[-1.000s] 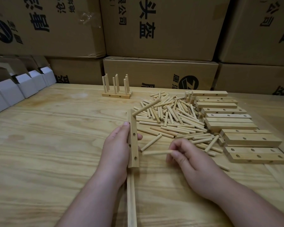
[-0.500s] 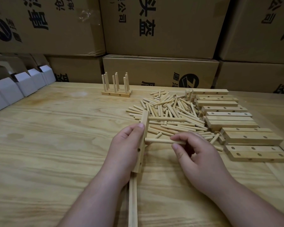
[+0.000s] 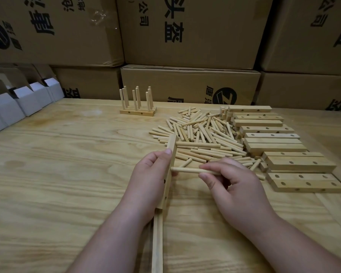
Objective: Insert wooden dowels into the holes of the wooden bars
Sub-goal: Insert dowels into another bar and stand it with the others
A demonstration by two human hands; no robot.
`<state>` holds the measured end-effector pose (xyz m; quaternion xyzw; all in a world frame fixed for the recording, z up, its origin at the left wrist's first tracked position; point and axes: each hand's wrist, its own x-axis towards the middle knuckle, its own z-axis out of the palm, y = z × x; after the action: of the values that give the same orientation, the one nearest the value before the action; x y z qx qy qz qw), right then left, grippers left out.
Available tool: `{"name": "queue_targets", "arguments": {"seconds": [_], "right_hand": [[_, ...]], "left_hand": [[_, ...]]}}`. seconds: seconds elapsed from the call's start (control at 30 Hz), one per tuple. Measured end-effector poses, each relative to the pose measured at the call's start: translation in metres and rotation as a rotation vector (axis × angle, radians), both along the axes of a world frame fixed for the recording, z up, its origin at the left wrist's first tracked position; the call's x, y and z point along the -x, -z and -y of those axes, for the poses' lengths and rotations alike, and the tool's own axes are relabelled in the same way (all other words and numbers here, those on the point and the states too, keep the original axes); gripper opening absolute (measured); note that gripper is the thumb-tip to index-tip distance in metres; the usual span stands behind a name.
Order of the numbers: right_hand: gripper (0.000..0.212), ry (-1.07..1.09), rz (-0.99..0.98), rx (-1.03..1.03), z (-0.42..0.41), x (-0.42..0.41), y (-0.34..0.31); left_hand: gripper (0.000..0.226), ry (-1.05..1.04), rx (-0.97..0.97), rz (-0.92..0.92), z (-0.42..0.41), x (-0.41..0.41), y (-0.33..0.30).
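Above the bench (image 3: 57, 174), the left hand (image 3: 150, 180) grips one upright bar (image 3: 170, 152) with one dowel already seated, while the right hand (image 3: 234, 186) pinches a second dowel (image 3: 193, 170) at its side.

Left hand (image 3: 152, 180) covers mid part of held bar (image 3: 170, 154); dowel (image 3: 193, 170) tip at bar, can't tell if in a hole. Both forearms cut by btm edge; boxes (image 3: 189, 30) cut at top
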<state>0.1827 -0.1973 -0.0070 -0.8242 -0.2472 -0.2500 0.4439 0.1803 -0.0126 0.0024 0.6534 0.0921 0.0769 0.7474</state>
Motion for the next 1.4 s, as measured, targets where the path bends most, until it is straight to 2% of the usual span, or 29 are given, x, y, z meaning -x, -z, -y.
{"name": "queue_targets", "arguments": {"seconds": [0.33, 0.6, 0.73, 1.03, 1.23, 1.4], "right_hand": [[0.016, -0.007, 0.062, 0.065, -0.007, 0.005, -0.002], [0.013, 0.004, 0.01, 0.074, 0.001, 0.0, -0.006], [0.013, 0.02, 0.048, 0.076, -0.007, 0.005, -0.005], [0.02, -0.001, 0.025, 0.151, -0.003, 0.004, -0.009], [0.027, -0.032, 0.028, 0.27, -0.003, 0.006, -0.013], [0.024, -0.054, 0.065, 0.29, -0.011, 0.008, -0.017]], "left_hand": [[0.031, -0.055, -0.031, 0.016, 0.004, 0.0, 0.0], [0.032, 0.005, -0.147, 0.026, 0.002, 0.001, 0.002], [0.033, -0.069, -0.129, 0.05, 0.004, 0.0, 0.004], [0.031, -0.081, -0.128, 0.042, 0.005, 0.001, 0.003], [0.06, -0.068, -0.208, -0.058, 0.003, -0.001, -0.001], [0.06, -0.026, -0.314, -0.034, 0.004, -0.001, 0.001]]}}
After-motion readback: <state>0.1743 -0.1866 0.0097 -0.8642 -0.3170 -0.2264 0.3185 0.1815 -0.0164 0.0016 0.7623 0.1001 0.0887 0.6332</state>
